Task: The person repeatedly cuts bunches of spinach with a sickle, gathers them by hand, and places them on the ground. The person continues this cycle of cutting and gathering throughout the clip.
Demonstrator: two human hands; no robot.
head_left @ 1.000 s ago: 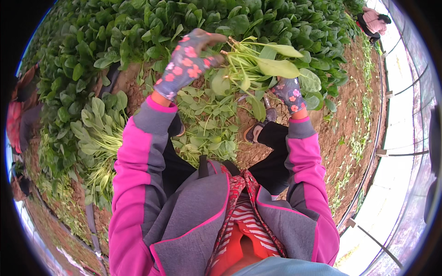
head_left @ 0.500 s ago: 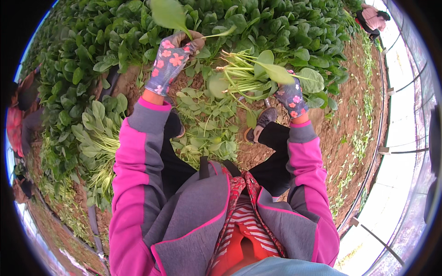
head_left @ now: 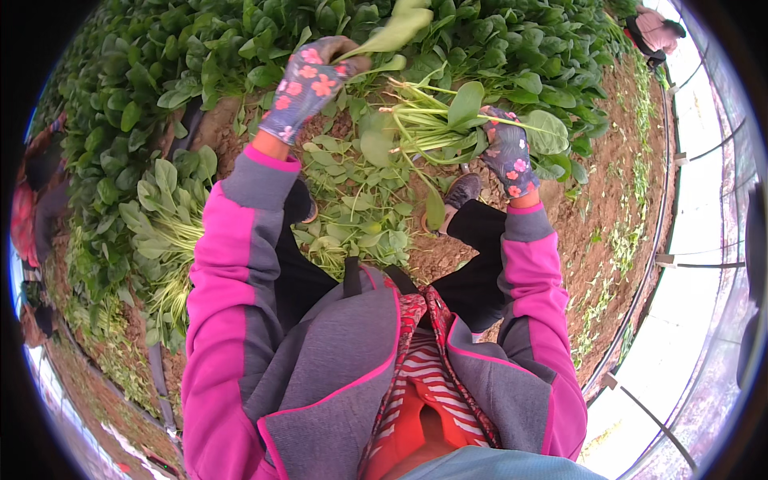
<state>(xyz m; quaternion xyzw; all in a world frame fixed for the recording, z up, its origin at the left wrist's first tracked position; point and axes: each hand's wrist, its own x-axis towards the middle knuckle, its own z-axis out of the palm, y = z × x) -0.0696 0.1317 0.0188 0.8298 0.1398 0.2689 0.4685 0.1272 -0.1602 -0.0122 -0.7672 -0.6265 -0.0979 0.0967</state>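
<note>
My left hand, in a dark glove with pink flowers, is closed on a couple of loose spinach leaves whose blades point up and to the right. In my right hand, gloved the same way, is a bunch of spinach. Its pale stems and root ends point left toward my left hand, and its leaves spread out around and beyond the fingers. The bunch hangs above the ground between my feet. Growing spinach plants stand thick just beyond both hands.
A pile of picked spinach lies beside my left arm. Loose leaves litter the soil between my shoes. Bare brown soil runs along the right, edged by a dark pipe and white sheeting. Other people crouch at far left and upper right.
My left hand has moved slightly up and right, and the leaf in it has swung from upright to leaning right. My right hand keeps the bunch in nearly the same place.
</note>
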